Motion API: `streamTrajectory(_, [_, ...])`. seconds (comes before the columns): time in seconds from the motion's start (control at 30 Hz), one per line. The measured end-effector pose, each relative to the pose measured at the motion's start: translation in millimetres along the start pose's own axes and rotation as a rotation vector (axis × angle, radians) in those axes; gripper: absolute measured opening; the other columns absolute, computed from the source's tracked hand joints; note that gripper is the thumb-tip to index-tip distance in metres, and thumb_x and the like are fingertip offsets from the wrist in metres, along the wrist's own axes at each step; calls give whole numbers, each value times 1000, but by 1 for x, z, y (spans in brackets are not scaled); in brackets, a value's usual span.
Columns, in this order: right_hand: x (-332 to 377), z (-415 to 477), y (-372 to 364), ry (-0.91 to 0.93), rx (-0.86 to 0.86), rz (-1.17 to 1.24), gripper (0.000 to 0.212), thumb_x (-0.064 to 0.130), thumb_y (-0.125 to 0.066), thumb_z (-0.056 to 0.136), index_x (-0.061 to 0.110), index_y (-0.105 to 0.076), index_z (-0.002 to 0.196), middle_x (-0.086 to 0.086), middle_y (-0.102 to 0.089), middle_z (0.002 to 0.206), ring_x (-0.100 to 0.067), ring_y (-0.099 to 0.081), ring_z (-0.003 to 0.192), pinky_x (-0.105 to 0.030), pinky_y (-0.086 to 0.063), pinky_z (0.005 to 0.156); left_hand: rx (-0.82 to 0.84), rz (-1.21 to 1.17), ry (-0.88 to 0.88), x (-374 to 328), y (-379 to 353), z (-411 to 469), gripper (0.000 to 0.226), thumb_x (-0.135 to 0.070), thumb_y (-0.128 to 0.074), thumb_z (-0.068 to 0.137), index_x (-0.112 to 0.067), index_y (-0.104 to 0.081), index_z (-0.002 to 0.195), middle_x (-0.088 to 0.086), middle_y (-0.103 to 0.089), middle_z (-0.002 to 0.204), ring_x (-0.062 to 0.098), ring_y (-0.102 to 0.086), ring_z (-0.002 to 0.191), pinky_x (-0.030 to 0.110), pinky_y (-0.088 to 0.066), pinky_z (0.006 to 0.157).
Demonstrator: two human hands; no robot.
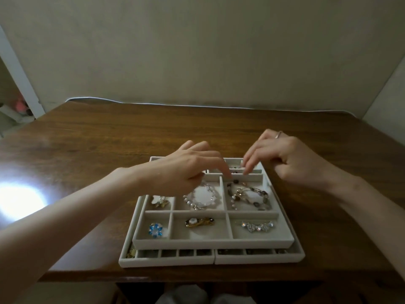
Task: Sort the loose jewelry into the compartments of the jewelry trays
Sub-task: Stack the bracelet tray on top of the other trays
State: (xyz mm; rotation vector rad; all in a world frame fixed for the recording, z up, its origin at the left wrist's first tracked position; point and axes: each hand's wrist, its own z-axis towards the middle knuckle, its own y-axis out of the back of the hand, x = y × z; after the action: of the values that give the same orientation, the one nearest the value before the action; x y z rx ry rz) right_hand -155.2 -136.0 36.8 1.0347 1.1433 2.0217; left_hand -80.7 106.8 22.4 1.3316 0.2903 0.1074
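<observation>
Centrally, on the brown wooden surface [87,150], a pale upper tray [214,243] is stacked on two lower trays [166,261] with small compartments.

The left grip [186,165] is held over the upper tray's top left part. Its forefinger is stretched to the divider above the middle row and its thumb is tucked under. Whether anything is pinched cannot be told.

The right grip [291,156], with a ring [278,134] worn on one finger, is placed at the tray's top right. Its blurred fingers are pointed down into the narrow top strip, and its state cannot be told either.

In the middle row a pearl bracelet [202,199] is laid in the centre compartment and a dark-bead bracelet [249,197] in the right one. In the bottom row are set a blue flower brooch [155,230] at left, a gold brooch [199,222] in the centre and a crystal piece [257,226] at right.
</observation>
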Motion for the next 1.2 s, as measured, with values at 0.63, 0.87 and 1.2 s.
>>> streamTrajectory(0.63, [-1,-36,-18,-70,160,-210,61,-18,-47,68,32,-70,95,14,-62,102,-7,-44,102,-16,-27,85,120,306,-108,-17,-9,27,56,4,-46,75,-38,-55,110,-19,-55,110,7,-35,98,25,-20,84])
streamTrajectory(0.87, [9,-35,-16,-81,159,-161,48,-12,-51,77,30,-69,89,14,-63,108,-5,-44,106,-25,-29,93,216,79,-31,-24,-2,24,46,-2,-49,87,-39,-59,113,-20,-53,120,8,-34,105,28,-23,90])
streamTrajectory(1.2, [31,-10,-8,-163,412,-334,13,34,-66,85,37,-61,96,15,-55,98,-3,-44,96,-27,-35,94,-210,-60,176,-12,-1,32,12,-10,-57,88,-15,-66,93,-7,-63,91,11,-52,87,35,-47,80])
